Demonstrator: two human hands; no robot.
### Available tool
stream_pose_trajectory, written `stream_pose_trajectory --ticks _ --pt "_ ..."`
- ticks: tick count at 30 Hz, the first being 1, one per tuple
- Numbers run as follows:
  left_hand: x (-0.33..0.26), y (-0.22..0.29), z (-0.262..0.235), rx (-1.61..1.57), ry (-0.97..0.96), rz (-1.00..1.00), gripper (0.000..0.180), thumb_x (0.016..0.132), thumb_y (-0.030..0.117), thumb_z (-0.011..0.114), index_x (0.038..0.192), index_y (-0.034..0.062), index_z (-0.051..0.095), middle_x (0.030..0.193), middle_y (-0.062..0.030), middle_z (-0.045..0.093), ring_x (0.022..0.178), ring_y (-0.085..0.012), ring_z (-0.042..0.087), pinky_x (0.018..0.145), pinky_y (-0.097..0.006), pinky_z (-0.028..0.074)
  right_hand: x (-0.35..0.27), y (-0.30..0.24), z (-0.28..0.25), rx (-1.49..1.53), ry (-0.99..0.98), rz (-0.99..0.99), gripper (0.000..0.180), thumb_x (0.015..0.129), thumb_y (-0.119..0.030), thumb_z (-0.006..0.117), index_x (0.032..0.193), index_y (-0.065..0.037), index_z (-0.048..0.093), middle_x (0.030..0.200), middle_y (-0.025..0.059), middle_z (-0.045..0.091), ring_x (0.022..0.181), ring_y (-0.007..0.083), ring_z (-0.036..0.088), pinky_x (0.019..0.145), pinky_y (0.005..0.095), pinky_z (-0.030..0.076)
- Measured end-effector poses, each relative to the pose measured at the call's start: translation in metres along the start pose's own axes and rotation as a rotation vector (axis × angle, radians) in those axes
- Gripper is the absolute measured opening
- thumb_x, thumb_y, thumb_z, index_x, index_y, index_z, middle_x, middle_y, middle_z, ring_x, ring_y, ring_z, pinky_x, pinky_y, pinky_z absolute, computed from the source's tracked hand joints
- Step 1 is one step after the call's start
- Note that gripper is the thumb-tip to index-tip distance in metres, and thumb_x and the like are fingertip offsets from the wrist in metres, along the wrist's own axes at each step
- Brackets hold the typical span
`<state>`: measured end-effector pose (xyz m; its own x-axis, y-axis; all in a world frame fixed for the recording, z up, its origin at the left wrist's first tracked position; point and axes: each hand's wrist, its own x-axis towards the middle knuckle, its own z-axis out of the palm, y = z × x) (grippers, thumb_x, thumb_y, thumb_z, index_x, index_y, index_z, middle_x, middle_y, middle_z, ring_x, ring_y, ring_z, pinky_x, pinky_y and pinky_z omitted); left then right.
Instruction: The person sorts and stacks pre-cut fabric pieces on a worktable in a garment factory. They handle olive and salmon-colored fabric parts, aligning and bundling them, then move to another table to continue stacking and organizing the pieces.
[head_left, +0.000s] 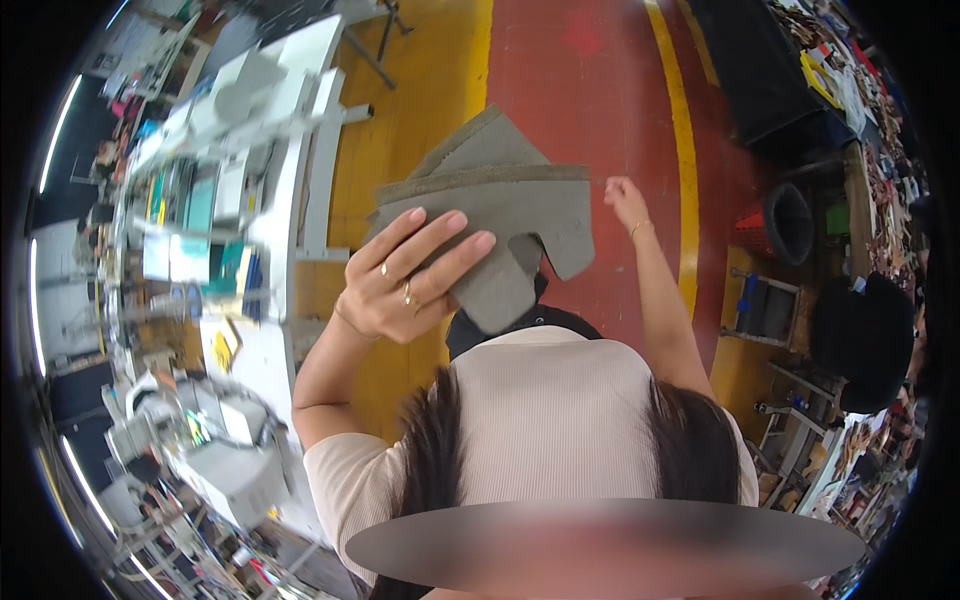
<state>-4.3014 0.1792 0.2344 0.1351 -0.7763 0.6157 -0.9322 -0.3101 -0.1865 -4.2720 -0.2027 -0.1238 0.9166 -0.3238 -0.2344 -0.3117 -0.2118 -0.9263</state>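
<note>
My left hand (405, 280) is closed on several flat, grey-green cut pieces (500, 225), held in front of my body. They look like fabric or thin leather and are stacked unevenly. One has a brownish band along its far edge and a rounded notch in its near edge. Another piece (490, 145) sticks out beyond it with a pointed corner. My left fingers lie over the near left part of the stack, with the thumb hidden. To the right, apart from the pieces, my right hand (625, 203) is raised with its fingers curled in; nothing shows in it.
A red floor lane (640, 110) with yellow lines runs ahead. At left stand white worktables (270, 190) and a sewing machine (215, 410). At right are a dark bin (788, 222), a black chair (865, 340) and benches heaped with scraps (885, 190).
</note>
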Motion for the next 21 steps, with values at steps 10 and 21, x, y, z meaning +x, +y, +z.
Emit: stream_pose_trajectory --ticks 10,21 --pt "0.184 -0.293 0.2 -0.098 0.101 0.167 0.023 0.07 0.023 0.07 0.09 0.0111 0.073 0.107 0.0061 0.068 0.102 -0.0172 0.064 0.095 -0.037 0.047 0.045 0.182 -0.095 -0.581 -0.327 0.813 0.04 0.085 -0.034 0.056 0.112 -0.005 0.06 0.117 0.0209 0.059 0.112 0.0358 0.055 0.093 0.043 0.045" --pt "0.358 -0.604 0.414 -0.158 0.11 0.144 0.033 0.065 0.022 0.07 0.094 0.0065 0.072 0.112 -0.0017 0.067 0.106 -0.0236 0.062 0.093 -0.04 0.049 0.61 0.037 -0.12 -0.576 -0.165 0.405 0.04 0.086 -0.034 0.054 0.112 -0.005 0.06 0.117 0.021 0.059 0.112 0.0357 0.055 0.094 0.0424 0.044"
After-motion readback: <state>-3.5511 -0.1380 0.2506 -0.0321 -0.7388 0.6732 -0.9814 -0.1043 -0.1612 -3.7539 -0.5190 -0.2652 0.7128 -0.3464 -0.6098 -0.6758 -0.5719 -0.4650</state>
